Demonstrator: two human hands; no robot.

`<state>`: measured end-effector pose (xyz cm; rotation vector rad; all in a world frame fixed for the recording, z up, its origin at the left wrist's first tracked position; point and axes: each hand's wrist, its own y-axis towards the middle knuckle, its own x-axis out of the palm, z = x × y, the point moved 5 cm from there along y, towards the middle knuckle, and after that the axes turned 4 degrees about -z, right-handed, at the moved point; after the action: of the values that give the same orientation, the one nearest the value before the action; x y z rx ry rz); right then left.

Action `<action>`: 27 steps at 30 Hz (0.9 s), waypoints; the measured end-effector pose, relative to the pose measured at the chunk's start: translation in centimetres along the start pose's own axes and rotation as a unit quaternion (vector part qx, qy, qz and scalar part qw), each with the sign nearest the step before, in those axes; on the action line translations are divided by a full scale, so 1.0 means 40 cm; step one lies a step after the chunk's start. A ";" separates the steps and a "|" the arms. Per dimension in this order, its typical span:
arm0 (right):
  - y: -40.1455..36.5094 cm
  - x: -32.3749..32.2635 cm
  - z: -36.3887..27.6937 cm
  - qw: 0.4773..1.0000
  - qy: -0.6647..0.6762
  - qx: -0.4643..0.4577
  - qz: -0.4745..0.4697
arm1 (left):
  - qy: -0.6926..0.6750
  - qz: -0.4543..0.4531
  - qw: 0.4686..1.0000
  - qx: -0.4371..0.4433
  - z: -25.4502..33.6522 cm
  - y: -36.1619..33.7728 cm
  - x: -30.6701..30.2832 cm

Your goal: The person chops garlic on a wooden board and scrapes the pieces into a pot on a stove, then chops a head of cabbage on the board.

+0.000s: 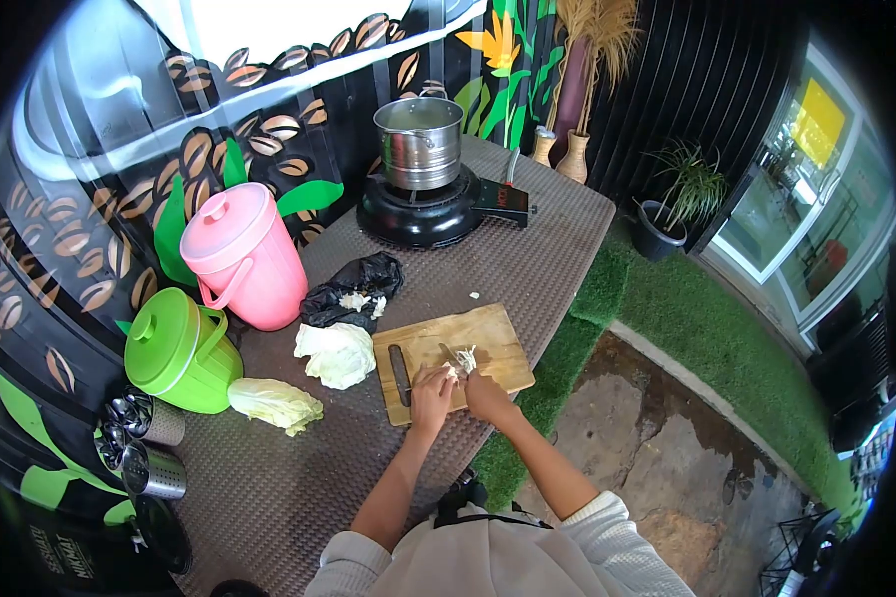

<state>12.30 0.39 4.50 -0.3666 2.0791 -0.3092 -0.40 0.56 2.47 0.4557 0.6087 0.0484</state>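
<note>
A wooden cutting board (503, 343) lies near the table's front edge, under both hands. Small pale food pieces (467, 358) are gathered on its middle. My left hand (431, 394) is closed, its fingertips pressed onto some of these pieces. Beside it, my right hand (489, 397) is wrapped round a knife, mostly hidden; a thin bit of blade (447, 350) shows past the fingers. Left of the board sit a pale cabbage (336, 355) and an elongated napa cabbage (275, 404). A black plastic bag (356, 282) with white scraps lies behind them.
A steel pot (419, 142) stands on a black portable stove (418, 219) at the back. Pink (254, 264) and green (184, 353) lidded jugs line the wall side. Steel cutlery holders (153, 470) stand at the left. Vases (573, 157) occupy the far corner.
</note>
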 end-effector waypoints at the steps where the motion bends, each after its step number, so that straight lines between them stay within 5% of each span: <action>1: -0.006 0.004 -0.002 1.000 -0.001 0.000 -0.001 | -0.010 0.004 1.000 -0.005 0.001 0.002 -0.001; 4: -0.035 0.056 0.011 1.000 -0.007 -0.001 0.026 | -0.012 -0.002 1.000 -0.004 -0.001 0.002 -0.002; 6: -0.047 0.081 0.009 0.988 -0.093 -0.013 0.124 | -0.008 -0.001 1.000 0.007 -0.005 0.001 0.003; 19: 0.010 0.026 0.010 0.999 -0.005 -0.013 0.030 | -0.044 0.008 0.998 -0.037 -0.014 0.006 0.004; 27: -0.053 0.102 0.012 0.995 -0.025 0.007 0.094 | -0.013 0.025 1.000 0.002 -0.017 0.005 0.011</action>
<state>11.00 -3.14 1.80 -0.1669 2.0428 -0.1996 -0.40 1.08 1.84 0.4741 0.5726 0.0898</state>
